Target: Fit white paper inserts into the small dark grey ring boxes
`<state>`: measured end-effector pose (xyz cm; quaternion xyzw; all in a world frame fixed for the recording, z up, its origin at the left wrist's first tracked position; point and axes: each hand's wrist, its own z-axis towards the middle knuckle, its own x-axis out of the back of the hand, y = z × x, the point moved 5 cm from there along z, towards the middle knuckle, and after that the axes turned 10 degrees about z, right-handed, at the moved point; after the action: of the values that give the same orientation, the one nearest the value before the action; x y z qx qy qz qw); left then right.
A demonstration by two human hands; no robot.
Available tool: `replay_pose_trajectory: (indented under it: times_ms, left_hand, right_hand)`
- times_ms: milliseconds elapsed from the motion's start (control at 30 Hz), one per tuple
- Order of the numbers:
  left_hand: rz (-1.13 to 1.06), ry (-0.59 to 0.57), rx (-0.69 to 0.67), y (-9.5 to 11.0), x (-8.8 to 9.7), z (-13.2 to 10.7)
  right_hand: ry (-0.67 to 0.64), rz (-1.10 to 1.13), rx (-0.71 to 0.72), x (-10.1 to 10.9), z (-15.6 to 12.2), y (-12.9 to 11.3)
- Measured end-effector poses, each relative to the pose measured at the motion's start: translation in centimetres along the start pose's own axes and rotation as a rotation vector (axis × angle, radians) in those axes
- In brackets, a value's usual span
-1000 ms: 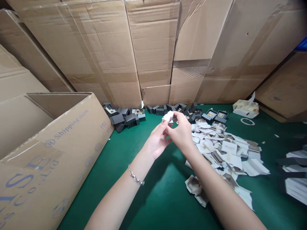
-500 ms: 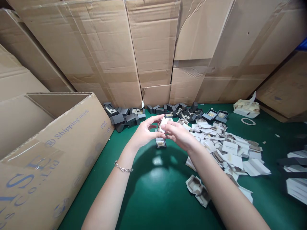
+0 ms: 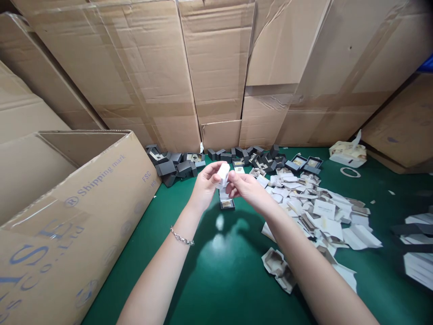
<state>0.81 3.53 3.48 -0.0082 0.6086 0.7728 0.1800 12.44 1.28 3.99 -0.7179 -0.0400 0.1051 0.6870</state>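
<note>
My left hand [image 3: 204, 184] holds up a small white box [image 3: 223, 174] between thumb and fingers, above the green tabletop. Closed at the box's right edge are the thumb and curled fingers of my right hand [image 3: 245, 184]; whatever lies behind those fingertips is hidden. Just below and behind the hands sits an open dark jewellery-type case [image 3: 227, 204] with a pale lid lining and a small gold-coloured piece inside. A small white card [image 3: 239, 170] lies beyond my right hand.
Dark small cases [image 3: 182, 167] are heaped along the back, some open. Torn white paper packaging [image 3: 321, 210] spreads at right, with a crumpled insert [image 3: 279, 270] nearer me. A large carton [image 3: 111, 198] stands left; a tissue pack [image 3: 348, 153] and white ring [image 3: 350, 172] lie back right.
The white box has turned more upright and shifted slightly left, now mainly in my left hand. My right fingers have drawn back from its face to its right edge.
</note>
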Motion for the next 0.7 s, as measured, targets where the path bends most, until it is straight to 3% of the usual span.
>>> replay_pose_trajectory:
  times_ms: [133,267,467,700]
  left_hand:
    - [-0.333,-0.008,0.274,-1.2,-0.9,-0.4]
    - [-0.514,-0.039,0.473,-2.1,-1.7,-0.9]
    - [-0.508,-0.073,0.555,-2.7,-2.1,-1.2]
    - [-0.417,-0.138,0.570,-2.5,-2.3,-1.2]
  right_hand:
    - [0.229,-0.398,0.378,1.4,-0.7,-2.4]
    - [0.155,-0.687,0.733,0.5,-2.1,-4.5]
    - [0.044,-0.862,0.751,-0.6,-2.5,-4.3]
    - [0.037,-0.971,0.765,-0.7,-2.6,-4.5]
